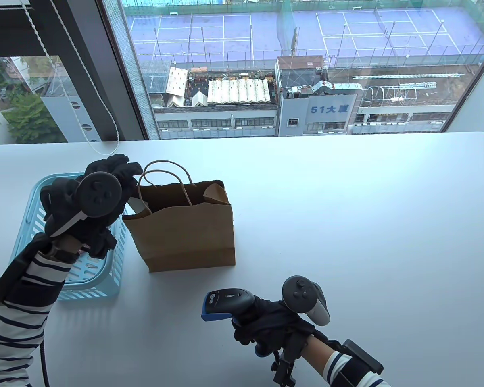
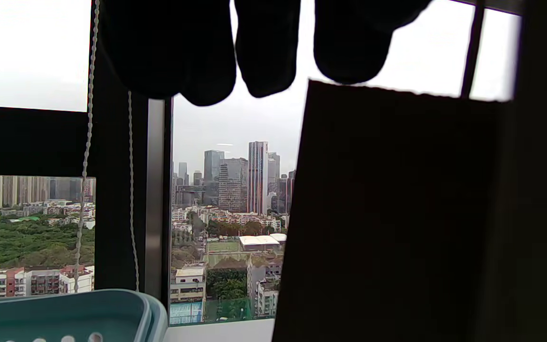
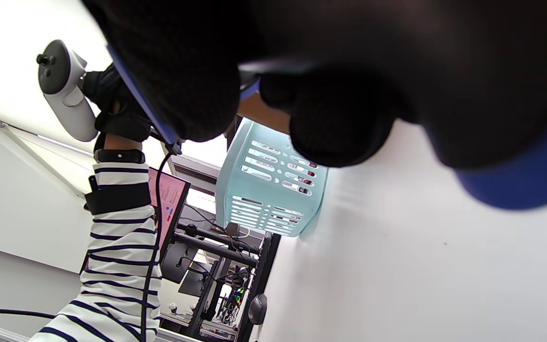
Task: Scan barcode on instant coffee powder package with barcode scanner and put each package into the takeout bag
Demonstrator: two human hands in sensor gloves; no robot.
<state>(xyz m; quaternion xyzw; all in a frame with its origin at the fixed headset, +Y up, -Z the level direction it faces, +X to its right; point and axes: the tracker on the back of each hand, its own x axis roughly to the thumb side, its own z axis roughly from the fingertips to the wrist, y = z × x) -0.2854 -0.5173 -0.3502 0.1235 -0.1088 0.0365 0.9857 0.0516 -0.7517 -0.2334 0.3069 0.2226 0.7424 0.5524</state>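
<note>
A brown paper takeout bag (image 1: 185,229) stands open on the white table, a dark silhouette in the left wrist view (image 2: 397,213). My left hand (image 1: 119,171) hovers at the bag's upper left corner, above the basket; its fingers (image 2: 264,47) hang loosely and hold nothing that I can see. A white edge (image 1: 139,206) shows just inside the bag's mouth; I cannot tell what it is. My right hand (image 1: 262,322) grips the dark barcode scanner (image 1: 226,302) near the table's front edge, its blue-trimmed head pointing left. The scanner's blue base (image 3: 515,185) fills the right wrist view's corner.
A light blue slotted basket (image 1: 80,278) sits left of the bag, under my left arm. Through its slots (image 3: 297,178) I see bits of red inside. A window with a hanging blind cord (image 1: 80,121) runs along the table's far edge.
</note>
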